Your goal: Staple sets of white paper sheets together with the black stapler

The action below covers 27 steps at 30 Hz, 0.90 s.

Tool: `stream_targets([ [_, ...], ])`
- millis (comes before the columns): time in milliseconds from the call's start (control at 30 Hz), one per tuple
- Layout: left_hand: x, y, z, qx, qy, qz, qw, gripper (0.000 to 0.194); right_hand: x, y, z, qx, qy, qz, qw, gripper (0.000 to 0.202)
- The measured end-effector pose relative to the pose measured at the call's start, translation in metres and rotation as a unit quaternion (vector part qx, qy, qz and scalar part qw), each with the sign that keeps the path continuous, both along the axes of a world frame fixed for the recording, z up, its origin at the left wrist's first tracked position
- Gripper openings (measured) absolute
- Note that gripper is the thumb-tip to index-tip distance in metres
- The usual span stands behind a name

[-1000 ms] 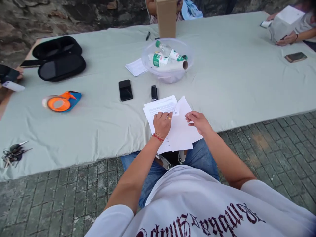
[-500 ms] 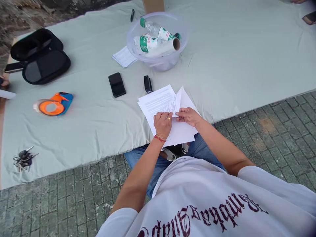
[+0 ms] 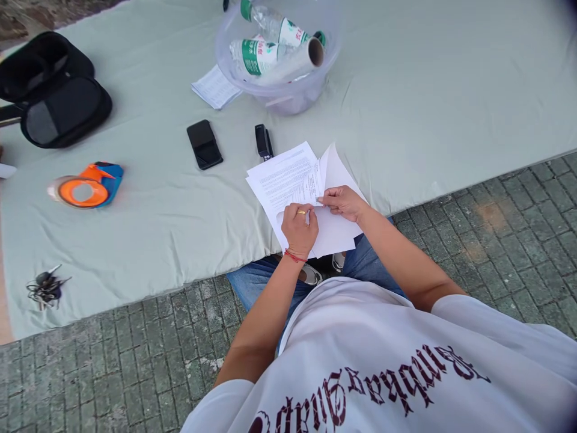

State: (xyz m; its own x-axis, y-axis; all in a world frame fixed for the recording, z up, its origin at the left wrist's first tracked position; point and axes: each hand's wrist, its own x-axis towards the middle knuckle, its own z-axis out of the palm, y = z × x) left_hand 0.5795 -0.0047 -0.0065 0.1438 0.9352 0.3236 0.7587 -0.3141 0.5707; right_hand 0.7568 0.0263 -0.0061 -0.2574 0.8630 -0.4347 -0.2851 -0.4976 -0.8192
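Printed sheets of paper (image 3: 282,174) lie loosely stacked at the table's front edge, right before me. My right hand (image 3: 345,202) pinches the edge of a turned-up sheet (image 3: 336,171), which bows upward on the right side of the stack. Over the lower part of the papers, my left hand (image 3: 300,230) has its fingers curled and its thumb close to the index finger. What lies between those fingertips, if anything, is hidden. A ring and a red cord are on that hand and wrist. Just beyond the stack's top edge stands a black stapler (image 3: 264,142).
Left of the stapler lies a black phone (image 3: 204,145). A clear tub (image 3: 288,103) with bottles and a roll stands behind, near folded papers (image 3: 215,88). Farther left are an orange tape dispenser (image 3: 85,185), an open black case (image 3: 65,111) and keys (image 3: 46,288).
My left hand has drawn back slightly from the right hand, its fingers now more curled. The upper sheet bends more between them. The whole view has shifted a little.
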Motion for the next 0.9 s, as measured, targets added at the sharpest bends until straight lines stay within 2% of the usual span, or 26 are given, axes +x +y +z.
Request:
stream_targets([
  [567,0.0088,-0.0037,-0.0008,-0.018,-0.008,0.050,0.999,0.015,0.0021,0.0008,0.0034,0.019,-0.007,0.056,0.998,0.038],
  [900,0.0087,-0.0011,0.0012,-0.062,-0.031,0.056,0.996,0.014,0.0007,-0.0006,0.0068,0.016,-0.026,0.051,0.998,0.037],
])
